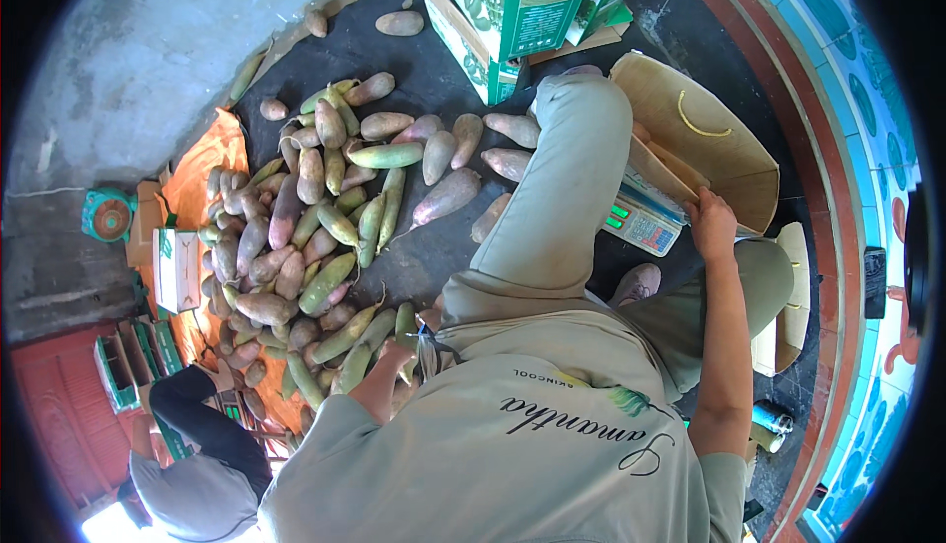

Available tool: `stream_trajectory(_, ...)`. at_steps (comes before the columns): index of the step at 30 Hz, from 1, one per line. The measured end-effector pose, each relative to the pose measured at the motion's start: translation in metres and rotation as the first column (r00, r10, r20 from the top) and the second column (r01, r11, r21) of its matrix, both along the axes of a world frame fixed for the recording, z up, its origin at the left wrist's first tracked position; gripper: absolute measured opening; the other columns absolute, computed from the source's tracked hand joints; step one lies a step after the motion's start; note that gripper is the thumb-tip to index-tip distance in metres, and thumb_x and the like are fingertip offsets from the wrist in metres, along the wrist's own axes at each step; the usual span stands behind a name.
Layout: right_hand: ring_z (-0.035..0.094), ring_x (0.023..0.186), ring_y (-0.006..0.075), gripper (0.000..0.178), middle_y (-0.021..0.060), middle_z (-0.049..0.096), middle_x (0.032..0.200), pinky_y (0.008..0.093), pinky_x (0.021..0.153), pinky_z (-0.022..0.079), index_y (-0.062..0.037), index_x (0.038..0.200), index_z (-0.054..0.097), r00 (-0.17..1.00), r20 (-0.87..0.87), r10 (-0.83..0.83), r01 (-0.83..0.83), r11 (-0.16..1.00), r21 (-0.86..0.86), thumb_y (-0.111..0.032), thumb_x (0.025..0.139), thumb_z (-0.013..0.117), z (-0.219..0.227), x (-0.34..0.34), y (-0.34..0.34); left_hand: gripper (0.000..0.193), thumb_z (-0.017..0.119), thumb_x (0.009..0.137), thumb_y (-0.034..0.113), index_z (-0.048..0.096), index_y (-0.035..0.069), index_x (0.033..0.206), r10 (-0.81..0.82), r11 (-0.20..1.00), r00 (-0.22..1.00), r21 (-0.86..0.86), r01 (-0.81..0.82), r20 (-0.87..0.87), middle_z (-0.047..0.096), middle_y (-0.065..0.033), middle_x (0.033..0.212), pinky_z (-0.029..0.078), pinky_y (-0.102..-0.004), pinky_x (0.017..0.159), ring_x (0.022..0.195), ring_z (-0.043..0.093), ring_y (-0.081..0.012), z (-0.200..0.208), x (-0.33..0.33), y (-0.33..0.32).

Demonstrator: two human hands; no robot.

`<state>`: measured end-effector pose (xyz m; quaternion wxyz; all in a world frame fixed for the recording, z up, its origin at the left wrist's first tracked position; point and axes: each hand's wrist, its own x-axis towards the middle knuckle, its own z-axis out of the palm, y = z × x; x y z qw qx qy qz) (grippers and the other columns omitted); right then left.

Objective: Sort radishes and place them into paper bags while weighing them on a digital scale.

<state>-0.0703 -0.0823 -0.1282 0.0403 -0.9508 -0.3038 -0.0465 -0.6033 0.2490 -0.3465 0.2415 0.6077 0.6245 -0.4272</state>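
At three o'clock, your right hand (pixel 711 216) grasps the edge of one open tan cardboard carton (pixel 734 164), beside one pale keypad scale (pixel 645 232). Your bent knee (pixel 583 124) stands before the nine-o'clock heap of tapered green-and-purplish roots (pixel 310 176), too many to count. Your left hand (pixel 396 354), at seven, adjoins them, grip unclear. One co-worker (pixel 197 494): eight o'clock.

1. Left hand (pixel 396 354): indistinct among the radishes (pixel 327 284); grip cannot be told.
2. Scale (pixel 654 234): partly covered; display (pixel 616 216) too small to read.
3. Green boxes (pixel 548 6): cut off by the upper edge.
4. Co-worker (pixel 197 494): partly lost at the lower edge.
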Motion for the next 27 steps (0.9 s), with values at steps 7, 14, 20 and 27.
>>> stream_trajectory(7, 0.058, 0.079, 0.0281, 0.021, 0.0112, 0.060, 0.082, 0.0395, 0.070, 0.045, -0.0058, 0.085, 0.053, 0.999, -0.001, -0.042, 0.041, 0.999, -0.014, -0.017, 0.072, 0.065, 0.000, -0.004, -0.001, 0.033, 0.069, 0.072, 0.024, 0.062, -0.003, 0.089, 0.513, 0.855, 0.757, -0.167, -0.490, 0.405, 0.062, -0.0127, 0.078, 0.047, -0.0355, 0.047, 0.058, 0.060, -0.0222, 0.045, 0.044, 0.028)
stream_trajectory(14, 0.059, 0.077, 0.0255, 0.018, 0.0079, 0.061, 0.077, 0.0381, 0.067, 0.045, -0.0084, 0.079, 0.054, 0.999, 0.040, -0.029, 0.027, 0.999, 0.038, -0.018, 0.070, 0.065, -0.004, -0.004, 0.000, 0.034, 0.068, 0.074, 0.024, 0.060, -0.003, 0.094, 0.346, 0.917, 0.439, -0.199, -0.347, 0.829, 0.061, -0.0112, 0.076, 0.046, -0.0325, 0.057, 0.065, 0.058, -0.0193, 0.135, 0.159, 0.069)
stream_trajectory(20, 0.059, 0.076, 0.0240, 0.018, 0.0070, 0.060, 0.076, 0.0370, 0.067, 0.044, -0.0087, 0.079, 0.055, 0.999, 0.042, -0.014, 0.012, 0.999, 0.031, -0.019, 0.068, 0.066, -0.004, -0.005, -0.002, 0.048, 0.066, 0.075, 0.019, 0.051, -0.007, 0.113, -0.327, 0.945, 0.257, 0.323, 0.059, 0.910, 0.061, -0.0141, 0.095, 0.045, -0.0308, 0.077, 0.083, 0.058, -0.0194, 0.277, 0.295, 0.066)
stream_trajectory(27, 0.059, 0.078, 0.0236, 0.016, 0.0064, 0.061, 0.078, 0.0363, 0.068, 0.044, -0.0094, 0.080, 0.056, 1.000, 0.013, -0.028, 0.027, 0.998, 0.052, -0.018, 0.069, 0.065, -0.002, -0.005, -0.003, 0.048, 0.068, 0.071, 0.010, 0.052, -0.004, 0.114, -0.482, 0.766, -0.197, 0.520, 0.379, 0.854, 0.058, -0.0147, 0.105, 0.043, -0.0306, 0.084, 0.094, 0.056, -0.0187, 0.369, 0.419, 0.011)
